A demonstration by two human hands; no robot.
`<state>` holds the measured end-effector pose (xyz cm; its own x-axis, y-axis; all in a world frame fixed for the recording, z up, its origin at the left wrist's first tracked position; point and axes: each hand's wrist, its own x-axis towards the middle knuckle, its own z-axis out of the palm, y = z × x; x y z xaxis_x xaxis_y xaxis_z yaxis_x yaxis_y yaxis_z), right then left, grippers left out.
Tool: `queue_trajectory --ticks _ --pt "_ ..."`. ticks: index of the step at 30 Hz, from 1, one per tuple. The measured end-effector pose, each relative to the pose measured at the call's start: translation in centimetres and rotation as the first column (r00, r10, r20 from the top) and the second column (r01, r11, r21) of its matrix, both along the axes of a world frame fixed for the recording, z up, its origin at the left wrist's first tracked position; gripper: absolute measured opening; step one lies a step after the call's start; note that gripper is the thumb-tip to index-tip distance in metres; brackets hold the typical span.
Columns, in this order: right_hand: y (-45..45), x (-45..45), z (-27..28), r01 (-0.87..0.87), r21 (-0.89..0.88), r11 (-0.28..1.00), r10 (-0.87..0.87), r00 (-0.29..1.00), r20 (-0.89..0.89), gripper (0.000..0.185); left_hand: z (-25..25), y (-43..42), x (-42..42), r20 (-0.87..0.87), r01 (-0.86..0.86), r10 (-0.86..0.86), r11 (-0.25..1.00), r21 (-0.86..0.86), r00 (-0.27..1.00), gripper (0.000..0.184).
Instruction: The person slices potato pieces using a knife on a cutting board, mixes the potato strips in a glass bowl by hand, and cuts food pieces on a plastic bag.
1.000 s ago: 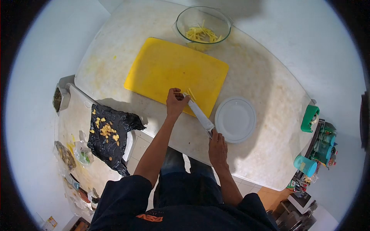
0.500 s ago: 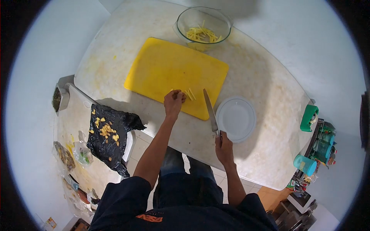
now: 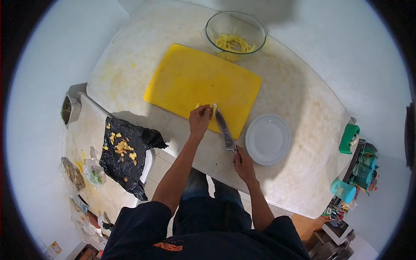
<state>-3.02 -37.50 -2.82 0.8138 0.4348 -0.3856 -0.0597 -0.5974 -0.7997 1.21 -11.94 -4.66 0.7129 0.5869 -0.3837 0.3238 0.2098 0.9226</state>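
Grey steel, darkly streaked, is shown in the blade of the knife [image 3: 224,128], which is angled over the near right part of the yellow cutting board [image 3: 203,78], with its handle beyond the near edge. The knife may be judged stiff and of middling weight, best taken by the handle — the edge should be left untouched, and any wetness could make the grip slippery. By that handle it is grasped: the right hand [image 3: 243,163] is wrapped around it with the fingers folded in. Close to the blade's front end, pale yellow strips [image 3: 213,114] are seen on the board; these are probably light, firm but easily snapped, and slick where cut, so they are best pressed from above or pinched along the sides with fingertips tucked back. Over them the left hand [image 3: 199,119] is set, its fingers bent and bunched, barely parted — whether a piece is pinched beneath cannot be told, as the spot is hidden by the fingers themselves
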Motion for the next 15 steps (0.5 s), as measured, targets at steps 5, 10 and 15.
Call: queue_trajectory --ticks 5,10,15 --pt "0.2 0.2 0.4 0.037 0.038 0.999 -0.033 0.996 -0.078 0.034 0.4 0.1 0.3 0.002 -0.018 0.018 0.997 -0.081 1.0 0.024" --pt "1.4 1.0 3.4 0.06 0.075 0.995 -0.052 0.994 -0.099 0.036 3.0 0.3 1.7 0.068 0.026 -0.024 0.999 -0.031 0.997 0.023" --pt "3.6 3.8 8.3 0.138 0.173 0.975 -0.105 0.977 -0.187 0.038 8.4 1.0 4.9 0.237 -0.043 0.064 0.994 -0.096 0.969 0.022"
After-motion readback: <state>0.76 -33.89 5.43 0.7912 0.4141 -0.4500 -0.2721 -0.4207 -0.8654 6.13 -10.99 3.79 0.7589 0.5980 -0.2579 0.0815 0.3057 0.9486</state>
